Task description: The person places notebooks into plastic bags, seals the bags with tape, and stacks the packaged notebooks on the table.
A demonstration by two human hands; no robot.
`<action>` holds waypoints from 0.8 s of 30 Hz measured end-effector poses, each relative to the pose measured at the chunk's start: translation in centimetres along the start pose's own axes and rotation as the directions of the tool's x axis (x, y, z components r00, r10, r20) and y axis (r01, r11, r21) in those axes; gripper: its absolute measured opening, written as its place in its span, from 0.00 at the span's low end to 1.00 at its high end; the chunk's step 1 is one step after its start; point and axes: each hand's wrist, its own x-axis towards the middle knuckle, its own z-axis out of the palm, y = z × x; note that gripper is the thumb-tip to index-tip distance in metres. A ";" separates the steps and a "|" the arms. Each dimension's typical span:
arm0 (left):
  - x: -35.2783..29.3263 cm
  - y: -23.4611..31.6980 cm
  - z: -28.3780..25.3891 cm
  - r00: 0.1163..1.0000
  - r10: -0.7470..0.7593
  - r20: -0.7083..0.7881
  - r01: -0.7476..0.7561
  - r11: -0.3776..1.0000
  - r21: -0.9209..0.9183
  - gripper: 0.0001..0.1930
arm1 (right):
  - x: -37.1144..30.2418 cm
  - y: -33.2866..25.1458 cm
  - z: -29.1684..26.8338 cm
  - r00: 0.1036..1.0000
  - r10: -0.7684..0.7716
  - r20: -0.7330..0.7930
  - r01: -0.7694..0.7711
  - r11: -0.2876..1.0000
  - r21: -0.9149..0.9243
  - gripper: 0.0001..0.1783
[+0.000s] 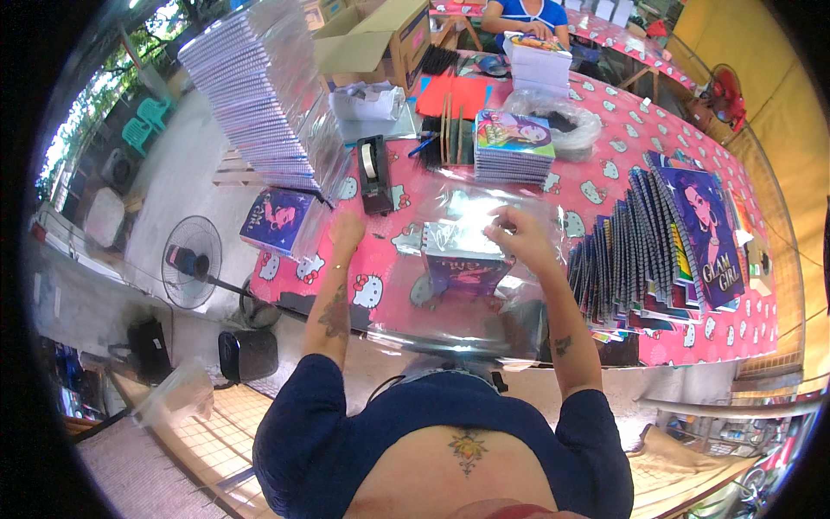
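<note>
In front of me a small stack of purple notebooks (467, 270) lies on a clear plastic sheet (406, 311), part of which covers its top with bright glare. My right hand (524, 240) is at the stack's upper right, fingers bent together on the plastic. My left hand (347, 232) is low over the table, just below a black tape dispenser (375, 177). Its fingers look curled in, and what they hold, if anything, is too small to tell. Left of it sits another purple notebook stack (281, 221) in clear plastic.
A tall pile of spiral notebooks (251, 104) rises at the left. Leaning spiral notebooks (635, 251) crowd the right side of the pink table (692, 342). Behind are a colourful notebook stack (514, 147), a cardboard box (389, 43) and another person (527, 16). A fan (192, 262) stands left.
</note>
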 end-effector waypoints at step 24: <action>-0.6 14.0 -1.9 0.429 0.662 0.615 0.470 0.418 -0.778 0.35 | -1.8 2.2 0.2 0.961 -0.109 -0.254 0.157 0.972 0.176 0.38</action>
